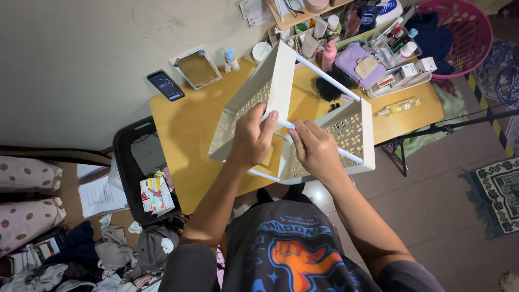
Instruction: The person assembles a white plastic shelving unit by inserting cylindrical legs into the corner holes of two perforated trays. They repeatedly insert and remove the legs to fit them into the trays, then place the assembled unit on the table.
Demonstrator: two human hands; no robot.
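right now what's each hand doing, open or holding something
Left hand: closed on the edge of the upper white perforated shelf tray.
Right hand: closed around a white rack pole.

This is a lived-in room of a home, likely a bedroom. A small wooden surface (184, 157) stands against a plain wall, crowded at 1 o'clock with toiletry bottles (330, 54) and a cosmetics tray (397, 81). Clothes (108, 254) heap on the floor at 8 o'clock, a pink laundry basket (467, 32) sits at 2 o'clock, and a patterned rug (494, 194) lies at 3 o'clock.
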